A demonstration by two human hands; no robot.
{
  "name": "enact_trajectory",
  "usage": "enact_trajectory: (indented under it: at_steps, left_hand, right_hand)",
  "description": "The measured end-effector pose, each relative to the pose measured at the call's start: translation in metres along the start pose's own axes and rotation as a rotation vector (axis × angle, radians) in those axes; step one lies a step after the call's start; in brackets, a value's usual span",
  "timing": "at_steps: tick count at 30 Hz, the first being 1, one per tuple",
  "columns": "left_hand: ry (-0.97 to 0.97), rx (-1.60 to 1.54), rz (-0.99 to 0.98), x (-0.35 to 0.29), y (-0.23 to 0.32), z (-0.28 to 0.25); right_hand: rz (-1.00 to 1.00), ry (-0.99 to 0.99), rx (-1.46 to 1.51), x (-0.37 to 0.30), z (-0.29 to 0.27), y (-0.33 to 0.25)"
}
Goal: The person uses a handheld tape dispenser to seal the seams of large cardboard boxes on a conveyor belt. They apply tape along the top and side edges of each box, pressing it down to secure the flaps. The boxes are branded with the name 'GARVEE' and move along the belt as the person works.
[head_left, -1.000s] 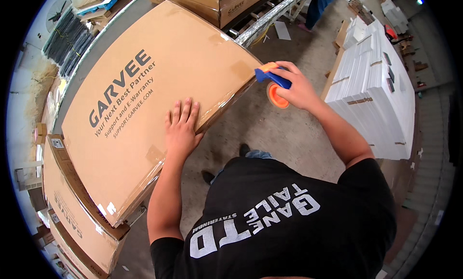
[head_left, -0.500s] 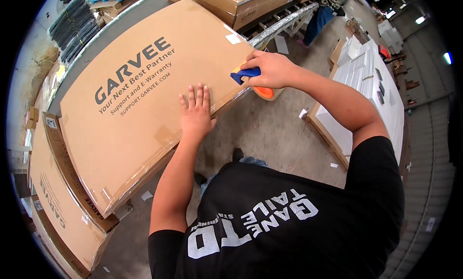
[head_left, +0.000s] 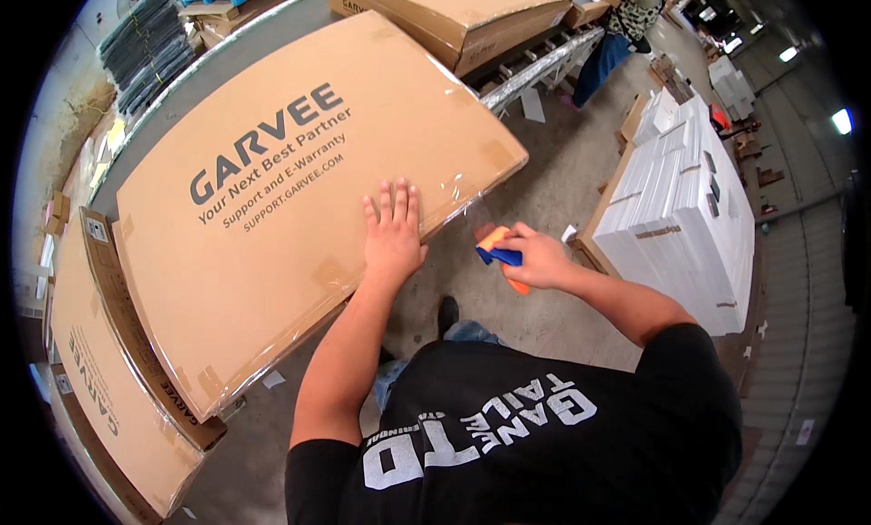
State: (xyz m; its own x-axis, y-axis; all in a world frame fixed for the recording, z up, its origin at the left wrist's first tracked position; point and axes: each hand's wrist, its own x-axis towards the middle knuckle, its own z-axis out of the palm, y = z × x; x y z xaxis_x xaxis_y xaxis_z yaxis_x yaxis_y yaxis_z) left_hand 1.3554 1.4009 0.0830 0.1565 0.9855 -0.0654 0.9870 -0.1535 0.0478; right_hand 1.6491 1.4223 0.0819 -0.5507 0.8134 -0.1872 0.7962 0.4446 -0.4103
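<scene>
A big flat cardboard box (head_left: 281,271) with dark print lies before me on a conveyor, its near edge wrapped with shiny clear tape. My left hand (head_left: 394,233) rests flat on its top near that edge, fingers spread. Off the box's near right edge, my right hand (head_left: 546,258) grips a blue and orange tape dispenser (head_left: 508,255). A faint clear strip seems to run between the dispenser and the box edge; its exact path is hard to make out.
More cardboard boxes stand at the left (head_left: 95,343) and farther along the conveyor (head_left: 454,12). White panels (head_left: 676,216) are stacked on the right. A person (head_left: 626,26) stands at the far end. Paper scraps (head_left: 533,106) lie on the floor.
My right hand has moved down and toward me with the tape dispenser, away from the box's right end. My left hand and the box sit slightly farther right in view.
</scene>
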Motion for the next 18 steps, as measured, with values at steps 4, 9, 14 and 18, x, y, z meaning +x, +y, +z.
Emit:
enact_trajectory:
  at_steps: [4,9,14,18]
  left_hand:
    - [0.126,0.022,0.049,0.026,0.003,0.001]
    - [0.155,0.051,0.034,0.037,-0.001,0.007]
    - [0.104,0.113,0.192,0.012,-0.031,0.012]
    - [0.064,0.107,0.205,-0.068,-0.075,0.016]
  right_hand:
    - [0.145,0.09,-0.07,0.071,0.016,-0.007]
    - [0.006,0.206,-0.283,0.072,0.033,-0.004]
    - [0.137,-0.275,-0.682,0.054,0.089,0.023]
    - [0.253,-0.277,-0.185,-0.018,0.081,-0.01]
